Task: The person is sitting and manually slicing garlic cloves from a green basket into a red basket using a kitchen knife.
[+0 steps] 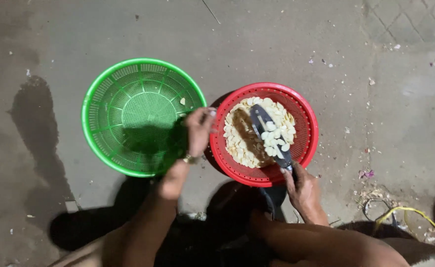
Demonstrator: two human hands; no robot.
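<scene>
A red mesh basket (306,123) sits on the concrete ground, holding a heap of pale peeled garlic cloves (237,143). My right hand (301,188) grips the handle of a dark scoop (269,133) whose blade lies in the basket with several cloves on it. My left hand (197,131) holds the red basket's left rim, fingers curled over the edge. To the left stands a green mesh basket (103,113), almost bare except for one small pale piece (182,101) near its right wall.
Grey concrete ground (276,44) lies all around, dotted with bits of pale skin at the right. A yellow cord (405,212) and a dark ring lie at the lower right. My legs fill the bottom edge.
</scene>
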